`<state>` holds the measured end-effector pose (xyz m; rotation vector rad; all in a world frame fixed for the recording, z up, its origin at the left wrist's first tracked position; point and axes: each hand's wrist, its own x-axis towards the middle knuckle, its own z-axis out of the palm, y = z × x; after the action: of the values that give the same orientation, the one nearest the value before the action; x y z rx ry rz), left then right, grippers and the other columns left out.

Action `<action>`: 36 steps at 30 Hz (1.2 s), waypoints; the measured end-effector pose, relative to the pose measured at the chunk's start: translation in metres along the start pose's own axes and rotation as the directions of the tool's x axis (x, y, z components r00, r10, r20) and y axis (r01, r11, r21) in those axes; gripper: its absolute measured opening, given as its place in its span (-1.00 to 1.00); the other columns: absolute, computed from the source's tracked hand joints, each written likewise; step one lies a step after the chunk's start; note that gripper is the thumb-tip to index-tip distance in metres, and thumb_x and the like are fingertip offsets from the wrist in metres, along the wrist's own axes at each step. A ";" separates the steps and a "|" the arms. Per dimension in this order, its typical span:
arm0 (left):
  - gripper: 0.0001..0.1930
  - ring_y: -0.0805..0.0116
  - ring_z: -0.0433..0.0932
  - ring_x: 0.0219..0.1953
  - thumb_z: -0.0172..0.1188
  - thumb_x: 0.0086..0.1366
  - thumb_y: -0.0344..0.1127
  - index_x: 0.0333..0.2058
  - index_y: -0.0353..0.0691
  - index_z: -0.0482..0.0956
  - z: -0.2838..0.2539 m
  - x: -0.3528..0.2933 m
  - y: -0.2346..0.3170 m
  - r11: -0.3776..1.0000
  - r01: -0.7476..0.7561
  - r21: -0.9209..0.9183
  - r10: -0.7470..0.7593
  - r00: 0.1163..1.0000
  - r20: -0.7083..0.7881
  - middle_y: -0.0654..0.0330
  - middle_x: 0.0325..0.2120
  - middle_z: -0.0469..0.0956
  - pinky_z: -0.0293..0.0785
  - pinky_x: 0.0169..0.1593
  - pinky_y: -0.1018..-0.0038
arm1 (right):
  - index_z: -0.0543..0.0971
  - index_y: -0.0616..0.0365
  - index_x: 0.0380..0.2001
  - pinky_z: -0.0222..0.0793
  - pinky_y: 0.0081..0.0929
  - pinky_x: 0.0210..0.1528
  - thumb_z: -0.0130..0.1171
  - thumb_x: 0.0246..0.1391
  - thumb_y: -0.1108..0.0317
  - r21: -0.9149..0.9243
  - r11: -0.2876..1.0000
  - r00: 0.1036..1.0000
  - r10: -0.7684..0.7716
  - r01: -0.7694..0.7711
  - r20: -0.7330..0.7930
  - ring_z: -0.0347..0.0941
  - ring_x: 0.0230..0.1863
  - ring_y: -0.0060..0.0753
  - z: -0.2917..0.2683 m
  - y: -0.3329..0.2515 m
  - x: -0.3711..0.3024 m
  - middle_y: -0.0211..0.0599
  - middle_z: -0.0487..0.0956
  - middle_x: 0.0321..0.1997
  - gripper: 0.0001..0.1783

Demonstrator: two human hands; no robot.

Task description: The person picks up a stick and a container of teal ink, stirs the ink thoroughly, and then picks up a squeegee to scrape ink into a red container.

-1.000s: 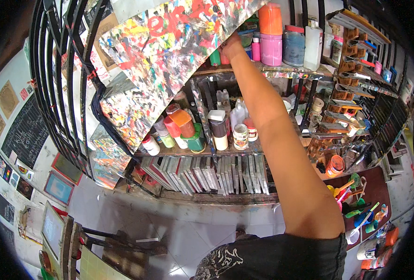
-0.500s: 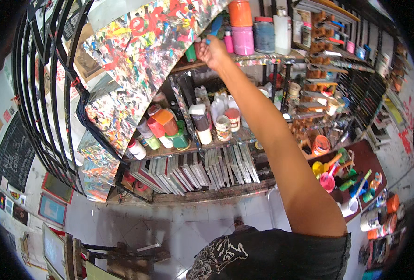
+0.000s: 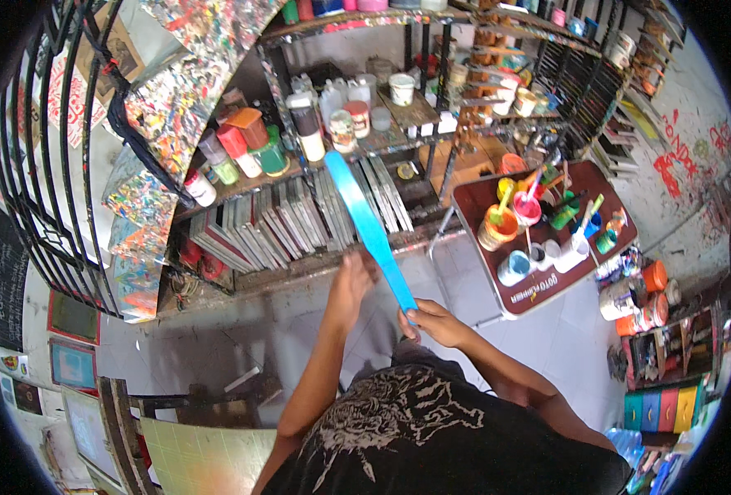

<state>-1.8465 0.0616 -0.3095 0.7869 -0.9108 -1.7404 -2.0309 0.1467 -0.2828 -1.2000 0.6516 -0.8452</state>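
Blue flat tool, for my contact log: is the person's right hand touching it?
Touching. The head view shows the right hand gripping the blue flat tool at its near end, thumb over it.

White lettering (image 3: 535, 288) runs along the brown table (image 3: 471, 202) at three o'clock. Chalk writing fills the blackboard (image 3: 1, 285) at nine; red painted letters (image 3: 677, 167) mark the wall (image 3: 695, 202) toward two.

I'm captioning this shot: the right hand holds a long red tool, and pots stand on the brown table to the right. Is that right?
The long tool in the right hand is blue, not red, as the head view shows; the rest stands.
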 end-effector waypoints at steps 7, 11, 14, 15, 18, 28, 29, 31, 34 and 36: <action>-0.55 0.32 0.53 -0.38 -0.21 0.37 0.03 -0.05 -0.25 0.36 0.150 -0.024 0.037 0.952 -0.067 -0.299 0.124 0.977 0.175 0.16 -0.37 0.52 0.47 -0.26 0.42 | 0.38 0.13 -0.45 0.18 -0.58 -0.30 -0.20 0.26 0.14 0.090 0.983 0.986 0.162 -0.158 -0.046 0.25 -0.44 -0.56 -0.004 0.035 -0.148 -0.47 0.34 -0.53 -0.67; -0.54 0.38 0.43 -0.61 -0.15 0.34 0.09 -0.28 -0.24 0.45 0.215 -0.042 -0.019 0.995 -0.036 -0.093 0.045 0.994 0.096 0.22 -0.60 0.44 0.37 -0.47 0.47 | 0.39 0.14 -0.43 0.22 -0.54 -0.23 -0.18 0.26 0.16 0.097 0.988 0.968 0.138 -0.120 -0.208 0.28 -0.39 -0.53 -0.016 0.040 -0.231 -0.45 0.37 -0.51 -0.69; -0.50 0.43 0.33 -0.69 -0.14 0.30 0.17 -0.43 -0.21 0.43 0.272 -0.055 -0.081 0.991 0.071 -0.110 -0.047 0.978 0.203 0.26 -0.71 0.35 0.31 -0.52 0.49 | 0.38 0.13 -0.48 0.23 -0.52 -0.25 -0.15 0.25 0.12 0.011 0.993 0.907 0.113 -0.118 -0.405 0.29 -0.41 -0.52 -0.033 0.051 -0.313 -0.42 0.39 -0.52 -0.66; -0.47 0.44 0.29 -0.71 -0.18 0.31 0.19 -0.47 -0.21 0.40 0.294 -0.062 -0.100 0.981 0.146 -0.124 -0.115 0.967 0.229 0.27 -0.73 0.31 0.29 -0.53 0.48 | 0.37 0.14 -0.48 0.23 -0.51 -0.22 -0.15 0.25 0.13 0.026 0.988 0.888 0.147 -0.151 -0.436 0.27 -0.40 -0.53 -0.034 0.047 -0.340 -0.42 0.39 -0.53 -0.66; -0.37 0.49 0.15 -0.77 -0.31 0.31 0.27 -0.62 -0.19 0.31 0.371 -0.087 -0.164 0.911 0.391 -0.133 -0.331 0.884 0.328 0.29 -0.82 0.19 0.23 -0.55 0.47 | 0.37 0.15 -0.48 0.23 -0.51 -0.22 -0.16 0.26 0.15 -0.021 0.980 0.809 0.150 -0.196 -0.569 0.27 -0.40 -0.53 -0.044 0.067 -0.438 -0.43 0.39 -0.53 -0.66; -0.58 0.54 0.26 -0.74 -0.31 0.41 -0.02 -0.19 -0.26 0.39 0.543 -0.161 -0.300 0.977 0.213 -0.026 -0.165 0.822 0.545 0.19 -0.56 0.45 0.26 -0.57 0.54 | 0.38 0.13 -0.49 0.15 -0.59 -0.29 -0.16 0.26 0.16 0.110 0.982 0.557 0.178 -0.154 -0.811 0.20 -0.43 -0.60 -0.035 0.065 -0.620 -0.51 0.32 -0.54 -0.67; -0.59 0.53 0.29 -0.72 -0.28 0.40 -0.04 -0.18 -0.26 0.39 0.557 -0.166 -0.307 0.987 0.157 0.037 -0.150 0.814 0.561 0.18 -0.56 0.45 0.27 -0.56 0.54 | 0.38 0.14 -0.48 0.15 -0.59 -0.29 -0.16 0.26 0.16 0.120 0.986 0.531 0.165 -0.119 -0.831 0.19 -0.43 -0.61 -0.033 0.063 -0.626 -0.52 0.31 -0.54 -0.68; -0.65 0.45 0.44 -0.64 -0.17 0.39 -0.10 -0.16 -0.30 0.40 0.581 -0.174 -0.314 0.987 0.105 0.123 -0.159 0.771 0.617 0.15 -0.53 0.48 0.36 -0.53 0.57 | 0.40 0.15 -0.45 0.12 -0.63 -0.31 -0.13 0.25 0.20 0.142 0.987 0.462 0.160 -0.073 -0.872 0.17 -0.42 -0.65 -0.029 0.053 -0.637 -0.56 0.29 -0.53 -0.71; -0.65 0.41 0.50 -0.58 -0.13 0.37 -0.13 -0.18 -0.34 0.43 0.612 -0.176 -0.332 0.981 0.102 0.168 -0.187 0.738 0.648 0.11 -0.49 0.51 0.42 -0.48 0.57 | 0.45 0.23 -0.27 0.16 -0.62 -0.30 -0.13 0.25 0.17 0.173 0.983 0.455 0.178 -0.053 -0.872 0.20 -0.39 -0.67 -0.036 0.057 -0.665 -0.57 0.34 -0.47 -0.67; -0.66 0.37 0.53 -0.54 -0.11 0.37 -0.15 -0.21 -0.36 0.44 0.627 -0.171 -0.351 0.973 0.142 0.182 -0.228 0.713 0.663 0.07 -0.46 0.52 0.47 -0.43 0.54 | 0.44 0.22 -0.27 0.15 -0.62 -0.31 -0.14 0.25 0.18 0.181 0.982 0.412 0.183 -0.044 -0.892 0.19 -0.40 -0.68 -0.043 0.054 -0.681 -0.57 0.33 -0.47 -0.69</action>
<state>-2.4774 0.4446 -0.2740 0.2873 -1.4765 -2.2266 -2.4244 0.7035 -0.3470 -0.4434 1.5339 -1.4068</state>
